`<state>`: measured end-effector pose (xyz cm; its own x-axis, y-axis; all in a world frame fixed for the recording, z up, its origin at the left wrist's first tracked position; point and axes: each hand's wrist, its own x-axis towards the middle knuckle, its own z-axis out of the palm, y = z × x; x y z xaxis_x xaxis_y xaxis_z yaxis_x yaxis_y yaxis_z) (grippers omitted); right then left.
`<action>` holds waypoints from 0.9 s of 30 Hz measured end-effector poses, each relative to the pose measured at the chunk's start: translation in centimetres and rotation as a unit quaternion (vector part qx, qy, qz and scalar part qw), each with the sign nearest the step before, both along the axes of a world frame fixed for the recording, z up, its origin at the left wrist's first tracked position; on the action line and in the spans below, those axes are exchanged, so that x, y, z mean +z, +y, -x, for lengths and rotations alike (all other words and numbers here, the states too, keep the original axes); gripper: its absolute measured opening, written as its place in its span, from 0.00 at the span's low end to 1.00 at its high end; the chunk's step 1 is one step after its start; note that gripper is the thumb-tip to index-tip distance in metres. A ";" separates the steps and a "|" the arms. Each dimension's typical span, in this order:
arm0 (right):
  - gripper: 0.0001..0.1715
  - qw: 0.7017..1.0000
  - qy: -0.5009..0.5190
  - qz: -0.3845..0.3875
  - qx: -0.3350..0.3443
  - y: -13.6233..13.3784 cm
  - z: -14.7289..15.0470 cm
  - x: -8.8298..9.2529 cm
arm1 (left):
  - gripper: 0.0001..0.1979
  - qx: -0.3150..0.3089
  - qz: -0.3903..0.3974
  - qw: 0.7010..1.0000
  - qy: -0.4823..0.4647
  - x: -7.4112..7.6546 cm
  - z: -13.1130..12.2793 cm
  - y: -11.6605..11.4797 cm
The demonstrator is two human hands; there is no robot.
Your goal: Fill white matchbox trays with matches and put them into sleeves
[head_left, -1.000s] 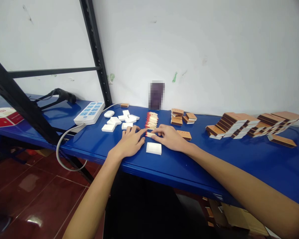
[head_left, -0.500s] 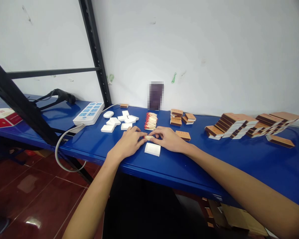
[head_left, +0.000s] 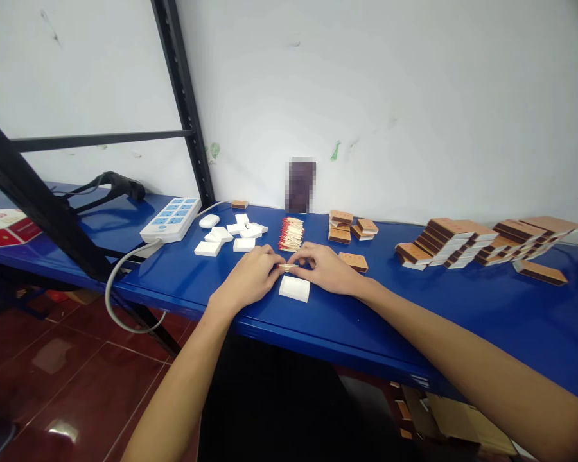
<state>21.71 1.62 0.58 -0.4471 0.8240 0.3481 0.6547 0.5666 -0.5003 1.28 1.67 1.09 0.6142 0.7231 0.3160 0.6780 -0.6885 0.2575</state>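
Note:
Between my two hands is a small bunch of matches [head_left: 287, 267], lying crosswise with red heads to the left. My left hand [head_left: 255, 273] pinches the head end, its fingers closed. On the other end, thumb and fingers of my right hand [head_left: 325, 268] are closed too. Just in front of the bunch, on my side, lies a white matchbox tray [head_left: 295, 289], open side up. Behind my fingers a larger pile of red-headed matches [head_left: 291, 233] is spread in a row on the blue table [head_left: 318, 324].
Several white trays [head_left: 207, 248] lie to the left near a power strip [head_left: 171, 218] and a white rounded object [head_left: 209, 221]. Brown matchboxes [head_left: 341, 226] stand behind my right hand, with larger stacks [head_left: 446, 240] farther right. A black metal post [head_left: 185, 102] rises at left.
My left fingers have drawn in closer around the head end of the matches. My right hand stays nearly in place, and the tray and pile are unmoved.

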 end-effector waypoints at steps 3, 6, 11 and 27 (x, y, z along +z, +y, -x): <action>0.12 1.000 0.007 -0.005 0.002 0.0 0.0 0.1 | 0.13 0.004 0.000 1.000 -0.001 0.0 -0.1 -0.1; 0.11 1.000 0.011 0.000 0.005 0.0 0.0 0.1 | 0.13 0.009 0.000 1.000 0.005 -0.1 0.0 -0.1; 0.12 1.000 0.007 0.000 0.004 0.0 0.0 0.0 | 0.15 0.020 -0.011 1.000 0.001 -0.3 0.1 0.0; 0.16 0.999 -0.043 -0.019 0.008 0.1 -0.1 0.0 | 0.13 0.015 -0.022 1.000 -0.008 -0.3 -0.2 0.0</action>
<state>21.81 1.68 0.56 -0.4898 0.8031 0.3393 0.6848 0.5952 -0.4204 1.49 1.64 0.80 0.5875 0.7259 0.3575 0.6942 -0.6792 0.2383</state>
